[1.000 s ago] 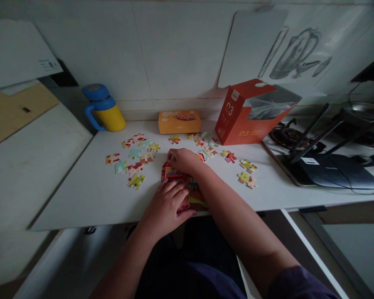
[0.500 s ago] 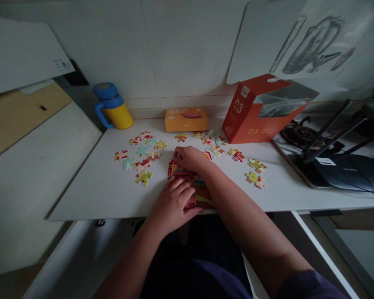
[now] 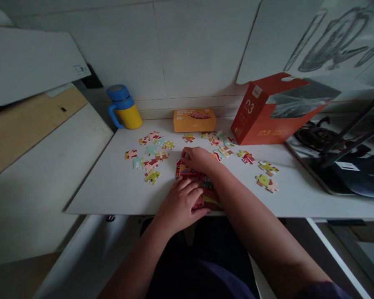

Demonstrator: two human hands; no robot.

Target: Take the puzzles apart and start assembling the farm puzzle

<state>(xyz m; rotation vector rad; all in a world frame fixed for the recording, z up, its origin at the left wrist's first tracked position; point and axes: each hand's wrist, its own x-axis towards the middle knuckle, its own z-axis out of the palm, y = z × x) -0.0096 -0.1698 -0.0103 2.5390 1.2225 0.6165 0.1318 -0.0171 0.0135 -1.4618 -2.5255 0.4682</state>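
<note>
A partly joined jigsaw puzzle (image 3: 212, 199) lies near the table's front edge, largely covered by my hands and right forearm. My left hand (image 3: 183, 201) rests over its left part, palm down, fingers stretched and thumb out to the right. Just beyond it, my right hand (image 3: 198, 158) has curled fingers closed at the puzzle's far left corner, apparently on a puzzle piece mostly hidden by them. Loose puzzle pieces (image 3: 152, 177) are scattered to the left, and more pieces (image 3: 263, 180) lie to the right. Further pieces (image 3: 189, 138) sit behind my right hand.
An orange puzzle box (image 3: 195, 124) stands against the wall. To its left is a blue and yellow mug (image 3: 132, 118); to its right, a larger red-orange box (image 3: 268, 128), open with plastic inside. A black device with antennas (image 3: 361, 170) and a stove burner (image 3: 318, 135) are far right.
The whole view has shifted, so everything appears slightly further right. Both hands keep nearly the same pose on the puzzle, and the loose pieces have not moved on the table.
</note>
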